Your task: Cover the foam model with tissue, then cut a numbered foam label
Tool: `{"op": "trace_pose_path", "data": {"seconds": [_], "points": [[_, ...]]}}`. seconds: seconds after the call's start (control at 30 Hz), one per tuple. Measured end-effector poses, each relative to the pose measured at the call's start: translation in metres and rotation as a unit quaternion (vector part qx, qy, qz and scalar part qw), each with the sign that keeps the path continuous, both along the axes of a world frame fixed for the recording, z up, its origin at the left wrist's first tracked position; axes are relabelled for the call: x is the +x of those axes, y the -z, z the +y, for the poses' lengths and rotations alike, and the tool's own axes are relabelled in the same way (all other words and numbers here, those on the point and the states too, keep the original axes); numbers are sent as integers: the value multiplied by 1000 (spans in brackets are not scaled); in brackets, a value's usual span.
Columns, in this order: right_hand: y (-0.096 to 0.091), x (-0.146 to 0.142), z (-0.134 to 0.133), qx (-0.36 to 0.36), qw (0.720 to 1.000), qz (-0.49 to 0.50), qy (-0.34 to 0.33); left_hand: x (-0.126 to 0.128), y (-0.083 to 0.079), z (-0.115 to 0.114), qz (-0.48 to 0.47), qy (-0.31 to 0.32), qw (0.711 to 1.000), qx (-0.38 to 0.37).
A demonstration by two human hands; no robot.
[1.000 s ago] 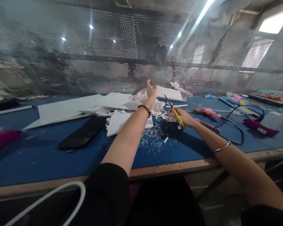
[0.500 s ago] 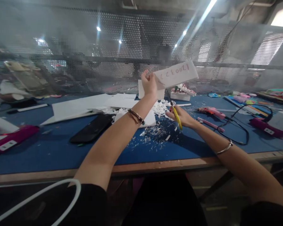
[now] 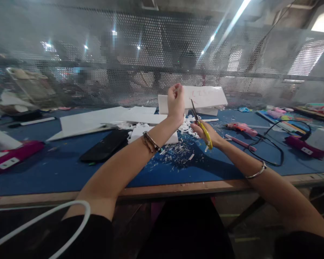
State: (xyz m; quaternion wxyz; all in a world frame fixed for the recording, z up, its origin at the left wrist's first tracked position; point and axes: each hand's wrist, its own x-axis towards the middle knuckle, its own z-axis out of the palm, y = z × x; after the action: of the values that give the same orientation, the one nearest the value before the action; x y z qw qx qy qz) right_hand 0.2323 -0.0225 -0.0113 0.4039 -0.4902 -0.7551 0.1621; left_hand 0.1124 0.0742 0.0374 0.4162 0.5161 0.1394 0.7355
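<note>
My left hand [image 3: 176,102] is closed on the near end of a long white board [image 3: 210,96], raised above the table, with faint red handwriting on it. Yellow-handled scissors [image 3: 204,132] are in my right hand [image 3: 211,136], their dark blades pointing up towards the board's lower edge. Whether the blades touch the board I cannot tell. Below both hands, white curled scraps [image 3: 187,124] and fine shavings lie on the blue table. A small white block [image 3: 172,137] rests partly behind my left forearm.
White sheets [image 3: 97,120] and a black phone [image 3: 106,146] lie left of centre. To the right are a pink glue gun [image 3: 241,128], its black cable [image 3: 282,151], a pink stick [image 3: 240,142] and a magenta pouch [image 3: 304,145]. Another magenta item [image 3: 18,154] is at far left.
The white board has swung down at its far end and turned, so its writing shows less clearly. My left hand has shifted slightly right and down; the scissors' blades now show more.
</note>
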Motion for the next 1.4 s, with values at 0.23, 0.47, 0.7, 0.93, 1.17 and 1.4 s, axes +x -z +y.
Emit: {"op": "trace_pose_path", "data": {"seconds": [0.23, 0.47, 0.7, 0.93, 1.17, 1.4], "points": [[1, 3, -1, 31, 999, 8, -5, -10, 20, -9, 63, -42, 997, 1], [0, 2, -5, 32, 999, -40, 6, -37, 24, -22, 254, -13, 960, 117], [3, -1, -5, 19, 1000, -16, 5, -42, 34, -41, 225, -4, 962, 157], [3, 0, -4, 33, 999, -28, -4, -49, 32, -42, 290, 89, 949, 91], [-2, -2, -6, 10, 998, -67, -6, -47, 38, -45, 280, 85, 955, 46], [-5, -4, -10, -1, 996, -88, 7, -47, 43, -41, 267, 106, 957, 36]]}}
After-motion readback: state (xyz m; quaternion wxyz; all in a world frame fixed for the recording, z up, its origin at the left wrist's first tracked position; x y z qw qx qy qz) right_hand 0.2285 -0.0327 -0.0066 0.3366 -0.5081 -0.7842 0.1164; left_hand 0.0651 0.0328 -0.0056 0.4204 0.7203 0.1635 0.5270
